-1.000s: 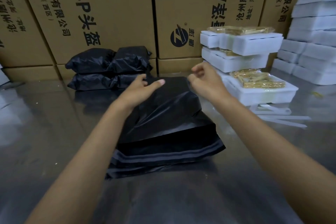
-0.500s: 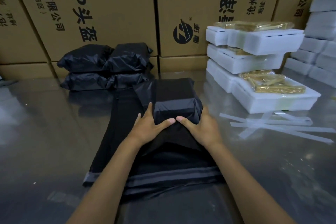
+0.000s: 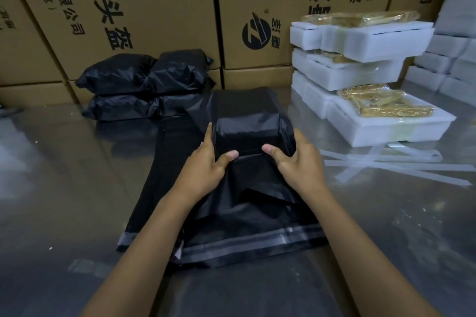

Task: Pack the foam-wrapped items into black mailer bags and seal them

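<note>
Both hands hold the filled black mailer bag (image 3: 247,131) in the middle of the shiny table (image 3: 51,188). The left hand (image 3: 206,165) has its grip on the left side, the right hand (image 3: 298,162) on the right side, thumbs on the front. Sealed black parcels (image 3: 144,85) lie behind, white foam trays (image 3: 360,100) at the right.

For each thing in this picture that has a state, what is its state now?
Mailer bag: filled, mouth not sealed, held.
Left hand: grips the bag's left side.
Right hand: grips the bag's right side.
Packed bags: closed, stacked by the boxes.
Foam trays: open, stacked, not bagged.
</note>
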Action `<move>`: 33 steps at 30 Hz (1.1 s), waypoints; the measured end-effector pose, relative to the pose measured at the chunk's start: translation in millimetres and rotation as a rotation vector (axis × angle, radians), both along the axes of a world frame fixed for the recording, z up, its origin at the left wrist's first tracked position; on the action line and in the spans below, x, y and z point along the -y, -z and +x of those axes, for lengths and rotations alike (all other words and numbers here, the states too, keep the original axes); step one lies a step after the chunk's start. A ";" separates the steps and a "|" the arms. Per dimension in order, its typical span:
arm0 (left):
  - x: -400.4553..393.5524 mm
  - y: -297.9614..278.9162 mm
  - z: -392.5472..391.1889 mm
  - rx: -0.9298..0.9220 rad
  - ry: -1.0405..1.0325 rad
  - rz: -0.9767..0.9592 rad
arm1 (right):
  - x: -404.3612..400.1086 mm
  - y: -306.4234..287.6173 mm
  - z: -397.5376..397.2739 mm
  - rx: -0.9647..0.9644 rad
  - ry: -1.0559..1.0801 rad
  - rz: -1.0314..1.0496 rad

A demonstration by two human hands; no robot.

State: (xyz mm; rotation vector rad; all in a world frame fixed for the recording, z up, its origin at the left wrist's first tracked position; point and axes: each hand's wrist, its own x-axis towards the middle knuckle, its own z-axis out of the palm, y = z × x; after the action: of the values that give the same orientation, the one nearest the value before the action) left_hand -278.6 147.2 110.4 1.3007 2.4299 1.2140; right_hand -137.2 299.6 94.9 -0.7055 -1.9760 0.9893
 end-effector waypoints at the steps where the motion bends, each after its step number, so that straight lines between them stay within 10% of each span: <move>1: 1.3 -5.7 2.1 -0.014 -0.004 0.017 | 2.4 -4.3 2.1 -0.020 0.002 0.013; 7: 26.4 8.5 25.0 -0.007 -0.009 0.053 | 19.5 0.2 28.5 -0.003 0.004 0.077; 17: 36.4 33.0 19.0 -0.192 0.050 -0.275 | 18.8 21.0 47.5 0.631 0.036 0.310; 29: 38.0 30.3 16.0 -0.228 0.013 -0.515 | 16.7 11.3 81.2 0.345 -0.151 0.140; 33: 36.1 31.0 16.8 -0.223 -0.003 -0.512 | 6.8 9.9 126.5 0.441 -0.167 0.521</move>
State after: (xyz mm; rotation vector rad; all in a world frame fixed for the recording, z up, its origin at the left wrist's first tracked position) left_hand -261.8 111.0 79.4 1.3170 2.6389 0.4056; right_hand -10.7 292.7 84.9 -0.4923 -2.5712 0.3829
